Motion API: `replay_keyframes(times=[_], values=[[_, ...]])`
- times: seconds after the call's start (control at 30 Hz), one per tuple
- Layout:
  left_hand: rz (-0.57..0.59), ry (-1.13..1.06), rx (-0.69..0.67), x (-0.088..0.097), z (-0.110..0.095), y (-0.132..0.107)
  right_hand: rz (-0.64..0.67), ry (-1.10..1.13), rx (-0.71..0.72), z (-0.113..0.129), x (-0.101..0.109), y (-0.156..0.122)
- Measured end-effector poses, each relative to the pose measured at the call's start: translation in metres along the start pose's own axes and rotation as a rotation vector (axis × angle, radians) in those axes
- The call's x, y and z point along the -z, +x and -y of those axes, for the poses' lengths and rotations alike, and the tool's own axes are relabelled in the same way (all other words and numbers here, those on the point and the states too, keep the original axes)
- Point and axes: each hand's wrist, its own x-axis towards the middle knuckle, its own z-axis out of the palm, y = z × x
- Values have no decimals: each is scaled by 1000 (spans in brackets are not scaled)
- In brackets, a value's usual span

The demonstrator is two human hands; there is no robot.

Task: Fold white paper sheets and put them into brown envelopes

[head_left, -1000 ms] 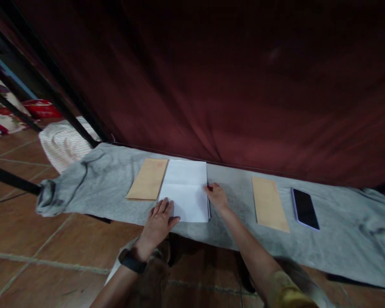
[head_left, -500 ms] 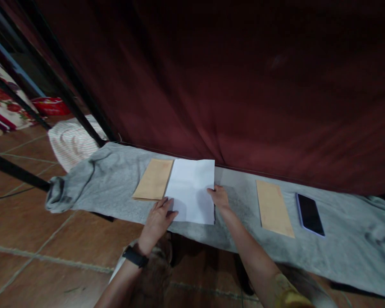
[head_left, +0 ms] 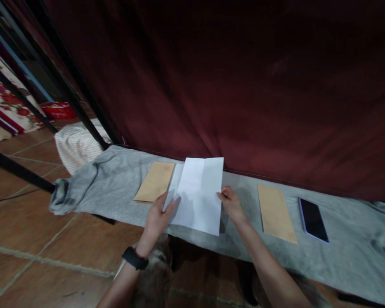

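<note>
A white sheet of paper [head_left: 199,194] with fold creases is lifted off the grey cloth [head_left: 115,184], tilted toward me. My left hand [head_left: 158,216] pinches its lower left edge, thumb on top. Gripping the sheet's right edge is my right hand [head_left: 231,203]. More white sheets [head_left: 176,179] lie under it on the cloth. A tan envelope [head_left: 155,182] rests just left of the sheets, a second tan envelope [head_left: 276,212] to the right.
A dark phone [head_left: 313,219] lies right of the second envelope. A dark red curtain [head_left: 231,85] hangs directly behind the cloth. Black metal bars [head_left: 77,90] and a striped white bundle [head_left: 75,143] stand at left on the tiled floor [head_left: 35,252].
Both hands went from resting flat beside the sheet to gripping its edges. The top sheet has risen off the pile and shifted slightly right.
</note>
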Motion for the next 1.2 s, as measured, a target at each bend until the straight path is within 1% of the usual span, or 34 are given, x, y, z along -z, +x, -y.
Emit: replay_keyframes(times=[0.07, 0.13, 0.2, 0.23, 0.27, 0.3, 0.33, 0.37, 0.4, 0.47, 0.53, 0.57, 0.6, 0.63, 0.7, 0.77, 0.83, 0.9, 0.93, 1.0, 1.07, 1.13, 1.2], values=[[32, -182, 161, -4, -18, 9, 20, 173, -88, 7, 24, -9], [123, -362, 262, -12, -38, 19, 7, 210, -141, 15, 48, -19], [274, -510, 278, -25, -58, 30, 7, 223, -182, 22, 68, -28], [379, -570, 271, -34, -68, 36, 20, 228, -187, 25, 76, -31], [449, -615, 278, -42, -77, 41, 27, 228, -181, 28, 83, -31], [489, -647, 281, -51, -87, 47, 30, 220, -160, 32, 90, -30], [498, -667, 272, -59, -96, 52, 25, 203, -126, 36, 96, -27], [481, -676, 238, -65, -107, 57, 8, 182, -82, 40, 103, -22], [448, -673, 173, -70, -118, 61, -12, 162, -33, 46, 110, -16], [353, -614, -25, -75, -142, 67, -57, 158, 58, 58, 125, -4], [204, -496, -246, -76, -163, 68, -91, 180, 148, 70, 139, 6], [165, -441, -347, -77, -171, 67, -101, 174, 184, 74, 146, 9], [150, -393, -437, -77, -175, 65, -111, 151, 211, 76, 152, 9], [156, -354, -508, -79, -175, 63, -118, 108, 234, 76, 158, 8], [209, -294, -594, -86, -162, 55, -106, -15, 274, 69, 167, 2], [267, -223, -615, -96, -137, 47, -26, -151, 325, 52, 173, -9], [323, -125, -659, -104, -107, 40, 99, -267, 362, 28, 176, -22], [433, 13, -698, -106, -83, 33, 173, -338, 356, 5, 177, -34], [503, 78, -730, -105, -75, 29, 222, -399, 358, -5, 176, -41], [636, 206, -780, -98, -67, 21, 334, -544, 373, -20, 174, -53], [774, 303, -813, -91, -67, 11, 424, -683, 396, -26, 173, -64], [893, 354, -828, -86, -69, 1, 469, -779, 421, -26, 173, -73], [974, 373, -821, -85, -70, -6, 483, -832, 435, -21, 173, -80]])
